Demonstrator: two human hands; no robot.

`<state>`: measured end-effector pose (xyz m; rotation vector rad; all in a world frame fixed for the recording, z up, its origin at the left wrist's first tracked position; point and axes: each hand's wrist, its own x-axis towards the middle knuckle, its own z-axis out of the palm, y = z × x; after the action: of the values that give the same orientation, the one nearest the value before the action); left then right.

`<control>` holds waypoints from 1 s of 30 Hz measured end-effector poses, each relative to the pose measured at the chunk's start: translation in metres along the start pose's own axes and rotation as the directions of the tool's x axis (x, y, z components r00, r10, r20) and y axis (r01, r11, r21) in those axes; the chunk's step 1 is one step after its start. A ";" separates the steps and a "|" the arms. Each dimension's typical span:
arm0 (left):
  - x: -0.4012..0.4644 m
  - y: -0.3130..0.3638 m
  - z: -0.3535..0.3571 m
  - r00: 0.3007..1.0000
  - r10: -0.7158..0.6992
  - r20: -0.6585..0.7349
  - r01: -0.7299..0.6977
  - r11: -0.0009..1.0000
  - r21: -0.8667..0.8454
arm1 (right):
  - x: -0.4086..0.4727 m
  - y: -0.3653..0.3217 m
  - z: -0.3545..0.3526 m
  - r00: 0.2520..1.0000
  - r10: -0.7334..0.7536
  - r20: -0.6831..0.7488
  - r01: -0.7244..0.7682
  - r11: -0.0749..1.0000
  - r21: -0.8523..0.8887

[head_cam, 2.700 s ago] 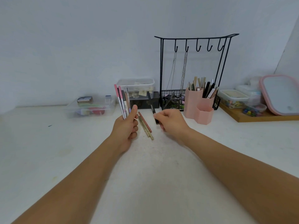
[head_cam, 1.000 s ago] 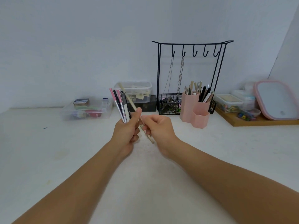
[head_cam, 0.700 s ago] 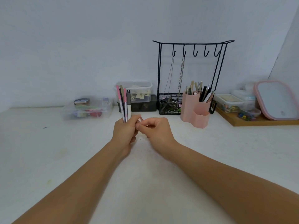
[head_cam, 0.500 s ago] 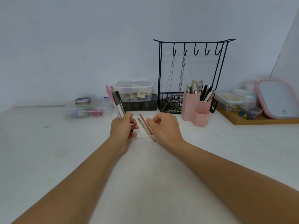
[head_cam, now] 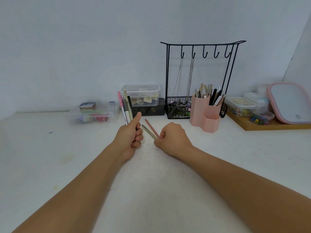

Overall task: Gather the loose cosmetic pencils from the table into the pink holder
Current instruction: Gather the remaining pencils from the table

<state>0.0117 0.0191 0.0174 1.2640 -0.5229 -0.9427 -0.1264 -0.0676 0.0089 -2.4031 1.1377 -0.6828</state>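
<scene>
Pink and olive pencils [head_cam: 150, 131] lie left of the pink holder [head_cam: 205, 113], right hand [head_cam: 171, 137] now pinching their ends. The left hand [head_cam: 128, 137] keeps gripping its bundle [head_cam: 125, 109], so collecting continues.

Two loose pencils [head_cam: 150, 131] on the table, five hooks [head_cam: 204, 53], two chains [head_cam: 189, 81].

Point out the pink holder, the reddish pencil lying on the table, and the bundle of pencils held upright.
pink holder [head_cam: 199, 110], head view, front wall of the tall compartment.
reddish pencil [head_cam: 151, 127], head view, middle of its shaft.
bundle of pencils [head_cam: 126, 109], head view, shafts above the left hand [head_cam: 128, 137].
</scene>
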 end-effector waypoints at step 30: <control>-0.001 -0.006 0.009 0.991 0.116 0.061 -0.120 0.990 0.076 | 0.001 -0.008 0.005 0.921 -0.061 -0.384 0.221 0.894 0.389</control>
<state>0.0025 0.0145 0.0145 1.2662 -0.6779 -0.8669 -0.1181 -0.0634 0.0094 -2.0414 0.8255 -1.3234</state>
